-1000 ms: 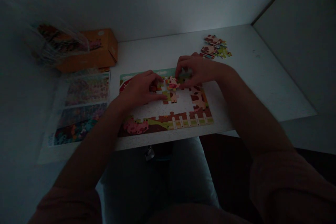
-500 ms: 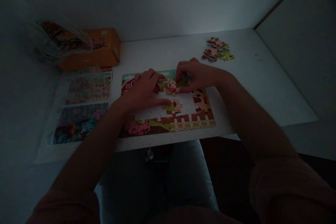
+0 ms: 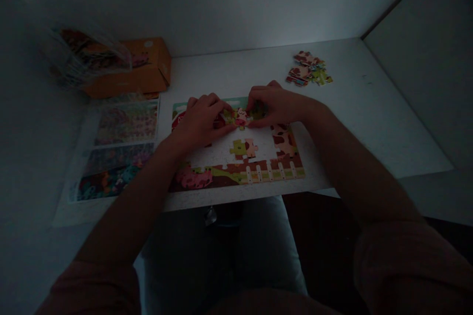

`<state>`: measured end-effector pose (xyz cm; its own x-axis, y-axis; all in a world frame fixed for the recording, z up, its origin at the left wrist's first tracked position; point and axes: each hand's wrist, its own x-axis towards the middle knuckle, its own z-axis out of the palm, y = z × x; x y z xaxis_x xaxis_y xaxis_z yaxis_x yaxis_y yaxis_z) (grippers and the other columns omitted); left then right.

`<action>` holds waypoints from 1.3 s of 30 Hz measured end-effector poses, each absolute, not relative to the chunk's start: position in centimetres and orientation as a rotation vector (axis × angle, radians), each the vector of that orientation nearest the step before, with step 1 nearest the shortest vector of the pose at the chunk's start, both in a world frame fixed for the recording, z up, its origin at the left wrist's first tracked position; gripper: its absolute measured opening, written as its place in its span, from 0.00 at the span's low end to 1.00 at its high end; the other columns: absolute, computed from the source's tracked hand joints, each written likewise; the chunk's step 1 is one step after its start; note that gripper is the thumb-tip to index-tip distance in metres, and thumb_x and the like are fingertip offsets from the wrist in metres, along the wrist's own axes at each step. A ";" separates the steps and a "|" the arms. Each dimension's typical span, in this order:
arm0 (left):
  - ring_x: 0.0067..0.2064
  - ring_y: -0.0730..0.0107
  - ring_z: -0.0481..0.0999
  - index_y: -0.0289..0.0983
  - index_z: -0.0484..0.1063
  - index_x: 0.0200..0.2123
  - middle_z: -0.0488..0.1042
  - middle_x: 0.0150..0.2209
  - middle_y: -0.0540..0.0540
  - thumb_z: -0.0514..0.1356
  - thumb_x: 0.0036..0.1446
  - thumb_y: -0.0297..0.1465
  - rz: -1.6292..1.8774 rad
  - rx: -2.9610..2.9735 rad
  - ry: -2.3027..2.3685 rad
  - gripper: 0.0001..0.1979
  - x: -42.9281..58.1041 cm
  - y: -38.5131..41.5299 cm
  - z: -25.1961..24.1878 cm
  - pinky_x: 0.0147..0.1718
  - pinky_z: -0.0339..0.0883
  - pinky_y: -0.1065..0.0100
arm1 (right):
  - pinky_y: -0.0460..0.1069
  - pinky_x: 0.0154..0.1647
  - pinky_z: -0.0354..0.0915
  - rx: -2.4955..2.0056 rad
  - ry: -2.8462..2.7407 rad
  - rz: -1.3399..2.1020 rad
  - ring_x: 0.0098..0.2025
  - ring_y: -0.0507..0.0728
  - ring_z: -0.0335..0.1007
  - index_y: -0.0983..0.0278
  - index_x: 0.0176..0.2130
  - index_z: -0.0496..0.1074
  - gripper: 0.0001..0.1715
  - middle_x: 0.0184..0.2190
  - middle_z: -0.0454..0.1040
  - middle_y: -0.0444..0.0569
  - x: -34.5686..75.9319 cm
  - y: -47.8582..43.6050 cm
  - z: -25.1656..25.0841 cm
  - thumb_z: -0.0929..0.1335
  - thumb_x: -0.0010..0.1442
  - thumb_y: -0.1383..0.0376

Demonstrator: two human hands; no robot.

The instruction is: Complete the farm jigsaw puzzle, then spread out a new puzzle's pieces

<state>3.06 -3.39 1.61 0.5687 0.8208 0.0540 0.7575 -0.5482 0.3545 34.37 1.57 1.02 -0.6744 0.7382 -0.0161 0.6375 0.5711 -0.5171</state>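
A partly built farm jigsaw puzzle (image 3: 236, 172) lies on the white table (image 3: 369, 123) in dim light. My left hand (image 3: 201, 120) and my right hand (image 3: 275, 104) meet at the puzzle's upper middle, fingers curled and pressing on a pink and green piece (image 3: 241, 117) between them. A loose joined bit of green and pink pieces (image 3: 244, 147) lies in the bare white gap below my hands. The fence row (image 3: 271, 171) and a pink pig (image 3: 194, 178) run along the bottom edge.
A small heap of loose puzzle pieces (image 3: 308, 69) lies at the back right. An orange box (image 3: 138, 66) and a clear bag of pieces (image 3: 83, 59) stand at the back left. Printed picture sheets (image 3: 118, 150) lie left of the puzzle. Walls close in behind and to the right.
My left hand has slid up from the green and pink bit, leaving it in the gap, and now joins my right hand on the pink piece at the top.
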 end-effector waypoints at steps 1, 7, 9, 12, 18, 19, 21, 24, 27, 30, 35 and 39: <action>0.69 0.36 0.80 0.44 0.85 0.65 0.83 0.66 0.35 0.73 0.80 0.47 0.305 2.512 1.298 0.20 3.1 -3.4 1.7 0.76 0.65 0.37 | 0.76 0.76 0.66 -1.162 -2.602 0.739 0.56 0.75 0.84 0.51 0.48 0.80 0.21 0.52 0.87 0.52 34.4 1.5 1.2 0.84 0.62 0.48; 0.66 0.38 0.81 0.44 0.85 0.58 0.85 0.62 0.38 0.75 0.77 0.49 0.304 2.505 1.239 0.18 3.1 -3.8 1.9 0.74 0.66 0.39 | 0.74 0.73 0.71 -1.153 -2.634 0.800 0.55 0.74 0.84 0.49 0.47 0.82 0.23 0.50 0.89 0.50 34.3 1.0 2.1 0.86 0.61 0.45; 0.66 0.37 0.81 0.45 0.85 0.57 0.85 0.61 0.39 0.76 0.76 0.51 0.310 2.508 1.207 0.20 3.1 -3.9 1.9 0.74 0.65 0.39 | 0.73 0.72 0.71 -1.125 -2.650 0.805 0.53 0.73 0.84 0.49 0.47 0.82 0.24 0.46 0.88 0.48 34.1 0.8 2.3 0.87 0.59 0.46; 0.67 0.36 0.81 0.45 0.83 0.61 0.84 0.62 0.38 0.78 0.72 0.53 0.322 2.501 1.187 0.25 3.1 -3.9 2.1 0.76 0.65 0.38 | 0.71 0.70 0.71 -1.116 -2.661 0.813 0.50 0.72 0.82 0.49 0.47 0.83 0.24 0.41 0.86 0.46 34.2 0.6 2.5 0.88 0.58 0.48; 0.64 0.36 0.82 0.45 0.85 0.57 0.84 0.61 0.39 0.84 0.64 0.57 0.240 2.506 1.077 0.30 3.1 -4.2 2.8 0.76 0.65 0.37 | 0.66 0.66 0.70 -1.175 -2.595 0.762 0.47 0.67 0.80 0.56 0.48 0.84 0.27 0.43 0.84 0.47 36.3 1.4 3.6 0.87 0.59 0.46; 0.64 0.36 0.82 0.45 0.85 0.57 0.84 0.61 0.39 0.85 0.62 0.57 0.207 2.511 1.041 0.31 3.2 -4.3 2.8 0.76 0.65 0.37 | 0.66 0.65 0.71 -1.214 -2.576 0.748 0.47 0.68 0.80 0.56 0.48 0.85 0.27 0.43 0.84 0.48 36.8 1.5 3.9 0.87 0.60 0.45; 0.65 0.35 0.83 0.45 0.86 0.56 0.85 0.63 0.39 0.85 0.61 0.58 0.159 2.520 0.993 0.32 3.4 -4.5 2.7 0.76 0.64 0.36 | 0.65 0.61 0.72 -1.289 -2.548 0.736 0.48 0.69 0.81 0.55 0.49 0.86 0.27 0.43 0.83 0.49 37.7 1.6 4.3 0.88 0.61 0.44; 0.68 0.35 0.83 0.47 0.87 0.55 0.86 0.65 0.41 0.83 0.64 0.56 0.148 2.519 0.991 0.27 3.5 -4.7 2.7 0.77 0.64 0.37 | 0.63 0.55 0.74 -1.317 -2.539 0.780 0.47 0.69 0.80 0.55 0.51 0.88 0.29 0.43 0.83 0.50 38.5 1.6 4.4 0.88 0.62 0.42; 0.68 0.36 0.84 0.46 0.87 0.52 0.86 0.64 0.41 0.82 0.64 0.52 0.166 2.507 1.006 0.23 3.5 -4.7 2.7 0.77 0.65 0.37 | 0.61 0.52 0.74 -1.267 -2.550 0.831 0.46 0.67 0.80 0.55 0.54 0.89 0.32 0.43 0.84 0.49 38.6 1.6 4.1 0.88 0.63 0.39; 0.65 0.37 0.86 0.45 0.86 0.51 0.87 0.61 0.41 0.82 0.62 0.50 0.176 2.490 1.027 0.22 3.5 -4.6 2.6 0.76 0.66 0.37 | 0.61 0.52 0.75 -1.259 -2.554 0.851 0.46 0.67 0.81 0.55 0.55 0.89 0.33 0.43 0.85 0.49 38.7 1.7 3.8 0.89 0.62 0.39; 0.53 0.46 0.88 0.47 0.79 0.48 0.87 0.47 0.46 0.78 0.68 0.51 0.251 2.261 0.998 0.19 3.4 -4.5 2.3 0.62 0.78 0.44 | 0.62 0.49 0.74 -1.294 -2.541 0.842 0.44 0.67 0.81 0.54 0.54 0.89 0.32 0.43 0.86 0.50 38.8 1.9 3.8 0.88 0.62 0.38; 0.49 0.53 0.87 0.48 0.77 0.50 0.85 0.47 0.46 0.73 0.74 0.54 0.617 2.073 1.062 0.18 2.2 -3.4 2.7 0.51 0.79 0.52 | 0.60 0.48 0.72 -1.213 -2.582 0.847 0.43 0.66 0.80 0.54 0.52 0.88 0.32 0.41 0.86 0.49 37.4 1.4 3.6 0.87 0.63 0.37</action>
<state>2.20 -3.40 2.66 0.5471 0.8323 0.0894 0.4904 -0.4053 0.7715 37.45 1.36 3.55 -0.6564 0.7494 -0.0872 0.6554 0.5091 -0.5579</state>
